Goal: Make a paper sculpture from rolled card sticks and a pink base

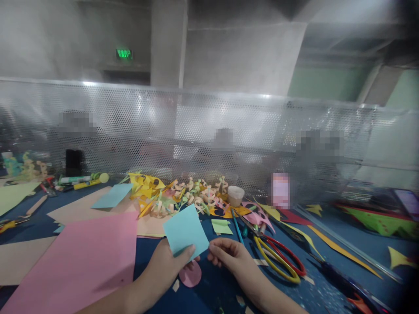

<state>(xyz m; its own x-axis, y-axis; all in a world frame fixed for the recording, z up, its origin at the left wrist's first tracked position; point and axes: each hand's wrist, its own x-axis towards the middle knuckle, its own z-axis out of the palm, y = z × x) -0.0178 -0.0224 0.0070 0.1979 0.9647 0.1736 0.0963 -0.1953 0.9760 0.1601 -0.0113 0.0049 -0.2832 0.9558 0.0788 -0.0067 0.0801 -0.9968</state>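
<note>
My left hand point(173, 257) is closed on a light blue square of paper point(186, 231), with the thumb across its lower edge. The square is tilted, one corner pointing up. At its right corner the thumb and fingers of my right hand point(227, 253) are pinched together; they appear to grip that corner. Just below my left fingers is a pink paper circle point(190, 274), partly covered by them. To the right of my right hand lie scissors point(281, 257) with one red and one yellow handle. A small green paper piece point(221, 226) lies beyond my hands.
A large pink sheet point(98, 244) and tan sheets cover the left. Curled paper strips point(196, 192) are heaped at the back, beside a white cup point(235, 195). A dark-handled tool point(347, 279) lies at right. A perforated metal screen point(209, 113) stands behind, with people beyond it.
</note>
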